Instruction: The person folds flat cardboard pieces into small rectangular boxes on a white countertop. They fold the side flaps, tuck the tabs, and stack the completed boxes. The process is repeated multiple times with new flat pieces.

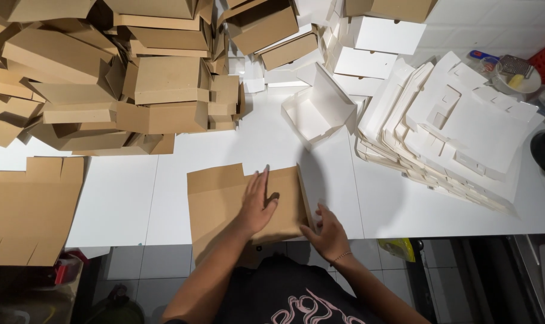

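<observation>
A flat brown cardboard box blank lies on the white table near its front edge. My left hand presses flat on the blank's middle with fingers spread. My right hand grips the blank's right side flap, which stands folded up at the edge.
A big heap of folded brown boxes fills the back left. Flat brown blanks lie at the left edge. A half-open white box sits behind, a stack of flat white blanks at right, and white boxes at the back.
</observation>
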